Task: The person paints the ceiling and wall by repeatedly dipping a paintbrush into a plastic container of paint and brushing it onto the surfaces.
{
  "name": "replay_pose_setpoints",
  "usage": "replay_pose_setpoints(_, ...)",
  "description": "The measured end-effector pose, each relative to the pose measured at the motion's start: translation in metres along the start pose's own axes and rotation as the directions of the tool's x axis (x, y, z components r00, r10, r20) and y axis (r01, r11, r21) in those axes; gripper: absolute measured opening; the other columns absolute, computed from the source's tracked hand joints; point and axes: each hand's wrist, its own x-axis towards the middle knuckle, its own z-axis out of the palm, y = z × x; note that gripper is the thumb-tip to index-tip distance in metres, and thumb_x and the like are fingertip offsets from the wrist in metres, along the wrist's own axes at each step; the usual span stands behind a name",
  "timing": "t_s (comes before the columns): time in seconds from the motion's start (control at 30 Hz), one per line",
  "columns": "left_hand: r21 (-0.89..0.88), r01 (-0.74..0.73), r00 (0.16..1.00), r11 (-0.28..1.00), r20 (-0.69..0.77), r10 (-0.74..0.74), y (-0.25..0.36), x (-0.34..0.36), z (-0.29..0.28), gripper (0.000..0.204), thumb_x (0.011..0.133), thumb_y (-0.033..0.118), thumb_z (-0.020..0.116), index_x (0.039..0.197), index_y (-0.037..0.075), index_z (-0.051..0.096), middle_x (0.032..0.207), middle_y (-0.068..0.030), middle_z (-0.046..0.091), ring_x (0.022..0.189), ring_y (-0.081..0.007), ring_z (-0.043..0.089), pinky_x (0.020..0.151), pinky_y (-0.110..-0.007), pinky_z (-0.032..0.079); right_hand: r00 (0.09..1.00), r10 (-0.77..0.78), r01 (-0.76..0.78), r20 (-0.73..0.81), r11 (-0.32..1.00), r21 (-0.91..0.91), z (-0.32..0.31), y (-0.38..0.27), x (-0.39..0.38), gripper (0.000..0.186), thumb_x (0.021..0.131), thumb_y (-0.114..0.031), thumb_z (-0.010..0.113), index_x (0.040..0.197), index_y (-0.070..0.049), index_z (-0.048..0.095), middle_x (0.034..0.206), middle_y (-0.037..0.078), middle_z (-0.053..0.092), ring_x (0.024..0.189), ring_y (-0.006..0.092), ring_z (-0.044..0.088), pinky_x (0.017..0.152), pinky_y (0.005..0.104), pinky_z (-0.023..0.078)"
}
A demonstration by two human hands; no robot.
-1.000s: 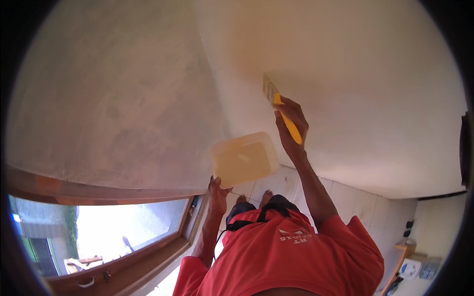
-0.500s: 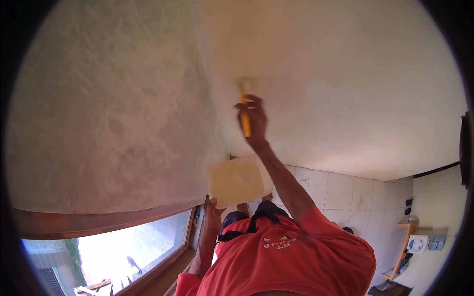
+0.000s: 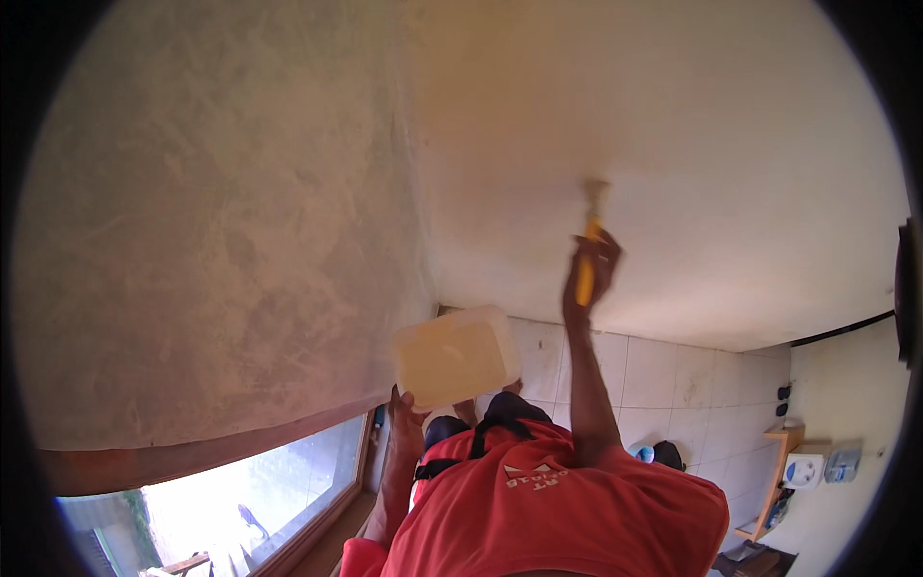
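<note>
My right hand (image 3: 596,264) is wrapped round the yellow handle of a paintbrush (image 3: 594,200), its blurred bristles at the pale wall (image 3: 731,163) ahead of me. My left hand (image 3: 407,423) grips the lower left corner of a translucent rectangular plastic tub (image 3: 452,351) with pale yellowish contents. The tub is tilted in view and sits close to the corner where the mottled grey-beige wall (image 3: 212,192) meets the pale one. Motion smears the fingers of my right hand.
A wood-framed window (image 3: 308,495) at lower left shows a bright yard. Tiled floor (image 3: 654,375) runs below the wall, with a blue round object (image 3: 640,452) beside me. At the right are a wooden shelf (image 3: 781,452), a white boxy item (image 3: 803,471) and a clear blue container (image 3: 842,464).
The brush first went leftward along the wall, then swung back right and a little lower than before. The tub in my left hand has shifted slightly left and down in view.
</note>
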Motion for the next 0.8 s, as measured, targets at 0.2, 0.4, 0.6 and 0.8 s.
replay_pose_setpoints(0.2, 0.010, 0.001, 1.000, 1.000, 0.014, -0.001, 0.002, -0.011, 0.000, 0.062, 0.093, 0.050, 0.052, 0.137, 0.005, 0.050, 0.131, -0.0095, 0.061, 0.121, -0.0236, 0.059, 0.103, -0.045, 0.047, 0.916, -0.116, 0.021, 0.384, 0.970, 0.243, 0.130, -0.060, -0.007, 0.031, 0.078, 0.012, 0.066, 0.100, -0.009, 0.072, 0.116, 0.012, 0.060, 0.088, 0.0229, 0.068, 0.071, 0.0323, 0.056)
replay_pose_setpoints(0.4, 0.001, 0.029, 0.998, 1.000, 0.046, -0.029, -0.007, -0.003, -0.003, 0.064, 0.093, 0.052, 0.051, 0.137, 0.005, 0.050, 0.133, -0.0096, 0.059, 0.124, -0.0240, 0.057, 0.105, -0.046, 0.045, 0.866, -0.237, 0.024, 0.441, 0.900, 0.435, 0.132, -0.076, 0.028, 0.021, 0.081, 0.007, 0.066, 0.096, -0.009, 0.068, 0.114, 0.011, 0.062, 0.090, 0.0258, 0.070, 0.071, 0.0319, 0.057)
replay_pose_setpoints(0.6, -0.049, 0.054, 0.993, 0.997, 0.108, -0.049, -0.013, 0.012, -0.010, 0.066, 0.092, 0.040, 0.057, 0.146, 0.009, 0.036, 0.137, -0.0106, 0.054, 0.126, -0.0258, 0.056, 0.102, -0.049, 0.049, 0.994, -0.108, 0.099, 0.024, 0.967, 0.235, 0.089, -0.069, 0.026, 0.024, 0.078, 0.010, 0.068, 0.094, -0.007, 0.068, 0.112, 0.016, 0.063, 0.090, 0.0267, 0.070, 0.072, 0.0340, 0.058)
replay_pose_setpoints(0.8, -0.067, 0.075, 0.993, 0.995, 0.097, -0.069, -0.013, 0.009, -0.013, 0.067, 0.091, 0.040, 0.058, 0.146, 0.009, 0.035, 0.137, -0.0096, 0.054, 0.126, -0.0255, 0.055, 0.102, -0.047, 0.048, 0.934, -0.175, 0.034, 0.312, 0.911, 0.411, 0.122, -0.091, 0.035, 0.025, 0.078, 0.006, 0.069, 0.098, -0.009, 0.068, 0.114, 0.012, 0.063, 0.091, 0.0266, 0.068, 0.073, 0.0334, 0.056)
